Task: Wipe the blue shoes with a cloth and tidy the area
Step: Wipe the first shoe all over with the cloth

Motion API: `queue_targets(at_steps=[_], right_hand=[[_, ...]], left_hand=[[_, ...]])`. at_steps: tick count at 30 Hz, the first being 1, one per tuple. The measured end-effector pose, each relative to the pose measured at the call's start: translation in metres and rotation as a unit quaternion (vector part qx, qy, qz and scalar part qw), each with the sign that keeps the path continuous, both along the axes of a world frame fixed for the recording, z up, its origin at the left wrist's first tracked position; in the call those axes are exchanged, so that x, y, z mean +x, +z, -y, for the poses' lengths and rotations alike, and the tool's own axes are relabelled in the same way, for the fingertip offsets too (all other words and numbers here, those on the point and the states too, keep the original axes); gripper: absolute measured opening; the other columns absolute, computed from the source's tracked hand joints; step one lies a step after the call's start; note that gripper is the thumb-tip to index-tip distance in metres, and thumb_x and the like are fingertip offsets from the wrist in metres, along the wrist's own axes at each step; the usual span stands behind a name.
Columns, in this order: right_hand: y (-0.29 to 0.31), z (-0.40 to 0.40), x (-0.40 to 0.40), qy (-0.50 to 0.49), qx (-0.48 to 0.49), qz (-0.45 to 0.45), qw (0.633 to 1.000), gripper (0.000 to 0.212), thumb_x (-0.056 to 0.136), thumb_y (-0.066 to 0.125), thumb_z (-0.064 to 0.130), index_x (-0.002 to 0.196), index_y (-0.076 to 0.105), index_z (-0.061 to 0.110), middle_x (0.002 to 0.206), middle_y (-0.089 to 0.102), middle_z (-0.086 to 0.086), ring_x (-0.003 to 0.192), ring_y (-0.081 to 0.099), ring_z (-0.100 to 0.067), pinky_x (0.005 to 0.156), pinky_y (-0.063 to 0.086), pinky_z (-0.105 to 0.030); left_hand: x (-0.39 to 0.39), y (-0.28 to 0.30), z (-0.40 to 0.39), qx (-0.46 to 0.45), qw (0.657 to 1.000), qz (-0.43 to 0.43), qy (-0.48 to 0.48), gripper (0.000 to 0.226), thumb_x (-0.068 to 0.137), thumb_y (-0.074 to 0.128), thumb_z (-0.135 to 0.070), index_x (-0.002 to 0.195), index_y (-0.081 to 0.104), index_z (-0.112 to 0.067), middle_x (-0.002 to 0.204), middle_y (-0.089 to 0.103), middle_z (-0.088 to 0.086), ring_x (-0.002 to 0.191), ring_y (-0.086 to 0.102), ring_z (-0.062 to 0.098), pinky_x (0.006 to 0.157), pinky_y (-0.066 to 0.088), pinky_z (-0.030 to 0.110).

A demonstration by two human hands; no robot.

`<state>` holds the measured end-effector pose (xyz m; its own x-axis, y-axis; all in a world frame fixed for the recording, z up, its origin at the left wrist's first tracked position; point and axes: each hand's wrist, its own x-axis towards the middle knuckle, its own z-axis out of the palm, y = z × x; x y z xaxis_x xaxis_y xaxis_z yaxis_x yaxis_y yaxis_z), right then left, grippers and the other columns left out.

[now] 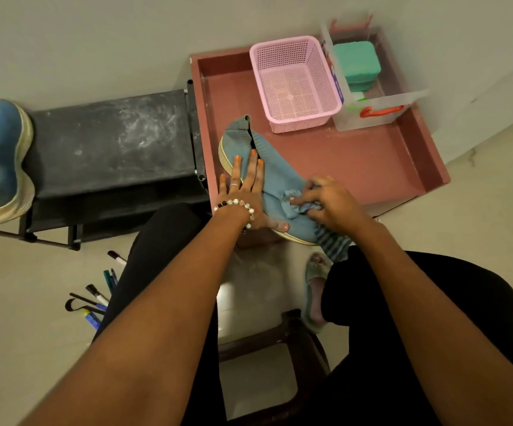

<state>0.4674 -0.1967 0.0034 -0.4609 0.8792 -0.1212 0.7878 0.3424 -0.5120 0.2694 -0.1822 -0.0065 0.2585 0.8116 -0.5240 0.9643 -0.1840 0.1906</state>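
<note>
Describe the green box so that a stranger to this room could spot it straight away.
Start at the big pinkish-red tray on the floor against the wall. In its far right corner stands a clear plastic container with a red handle, beside the pink mesh basket. The green box sits inside that container: a closed, rounded, mint-green case, the only green thing in the tray.

A plain pale wall (95,35) fills the top of the frame, meeting a light tiled floor (18,287) that runs along the bottom and right. At left centre stands a dusty black rack (110,139). A dark wooden stool (295,348) sits at lower centre. Light is dim and even.
</note>
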Motion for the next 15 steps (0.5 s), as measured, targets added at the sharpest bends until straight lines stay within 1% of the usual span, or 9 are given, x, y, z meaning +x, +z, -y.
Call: queue_targets(at_steps=[2,3,5,7,9,12,14,15], right_hand=[[0.007,0.008,0.019,0.017,-0.057,0.0,0.998,0.026,0.069,0.072,0.007,0.093,0.077,0.015,0.092,0.06,-0.011,0.083,0.058,-0.032,0.075,0.042,-0.029],[0.009,0.011,0.024,0.023,-0.081,0.001,0.996,0.027,0.068,0.075,0.004,0.092,0.077,0.016,0.09,0.058,-0.008,0.083,0.058,-0.03,0.074,0.043,-0.028],[0.011,0.014,0.027,0.027,-0.091,0.008,0.995,0.029,0.067,0.078,0.001,0.092,0.077,0.016,0.088,0.056,-0.003,0.082,0.059,-0.028,0.073,0.041,-0.026],[0.005,0.012,0.019,0.021,-0.054,0.016,0.998,0.03,0.067,0.075,0.001,0.094,0.077,0.014,0.087,0.057,-0.01,0.081,0.058,-0.032,0.073,0.038,-0.025],[-0.004,0.007,0.006,-0.004,-0.012,0.01,1.0,0.03,0.069,0.067,0.009,0.098,0.076,0.013,0.086,0.057,-0.016,0.081,0.055,-0.034,0.074,0.037,-0.027],[-0.014,-0.006,-0.018,-0.058,0.042,-0.025,0.997,0.033,0.074,0.057,0.02,0.101,0.074,0.012,0.089,0.058,-0.018,0.083,0.053,-0.037,0.076,0.038,-0.029],[-0.017,-0.017,-0.036,-0.082,0.083,-0.029,0.993,0.032,0.075,0.058,0.02,0.101,0.074,0.012,0.091,0.059,-0.019,0.082,0.054,-0.039,0.075,0.041,-0.032],[-0.019,-0.022,-0.046,-0.087,0.097,-0.022,0.991,0.031,0.073,0.062,0.015,0.101,0.074,0.012,0.092,0.059,-0.02,0.082,0.055,-0.04,0.074,0.045,-0.035]], left_hand=[[0.0,-0.001,0.0,0.005,1.0,0.009,0.001,0.147,0.051,0.053,-0.091,0.141,-0.037,-0.018,0.142,-0.05,-0.006,0.132,-0.042,0.025,0.112,-0.011,0.054],[-0.001,-0.001,-0.001,0.007,1.0,0.011,0.002,0.147,0.051,0.054,-0.091,0.141,-0.037,-0.018,0.141,-0.05,-0.007,0.132,-0.042,0.025,0.112,-0.01,0.054],[-0.001,-0.003,-0.001,0.01,1.0,0.016,0.001,0.147,0.051,0.055,-0.09,0.141,-0.037,-0.018,0.141,-0.051,-0.007,0.134,-0.041,0.026,0.113,-0.008,0.055],[-0.002,-0.002,-0.001,0.008,1.0,0.015,-0.001,0.148,0.051,0.056,-0.09,0.142,-0.035,-0.016,0.143,-0.049,-0.005,0.135,-0.039,0.028,0.114,-0.006,0.055],[-0.002,-0.002,-0.002,0.007,1.0,0.009,-0.001,0.149,0.051,0.057,-0.089,0.143,-0.033,-0.015,0.145,-0.046,-0.002,0.135,-0.039,0.029,0.114,-0.006,0.054],[-0.003,-0.002,-0.002,0.007,1.0,-0.003,-0.002,0.152,0.048,0.057,-0.09,0.142,-0.035,-0.014,0.145,-0.047,0.0,0.134,-0.04,0.03,0.115,-0.007,0.053],[-0.002,-0.002,-0.003,0.003,1.0,-0.01,-0.002,0.152,0.048,0.058,-0.09,0.142,-0.034,-0.013,0.145,-0.047,0.001,0.134,-0.041,0.03,0.116,-0.007,0.053],[-0.001,-0.003,-0.003,0.0,1.0,-0.015,0.0,0.152,0.048,0.058,-0.089,0.142,-0.034,-0.012,0.144,-0.047,0.002,0.133,-0.041,0.031,0.116,-0.007,0.052]])
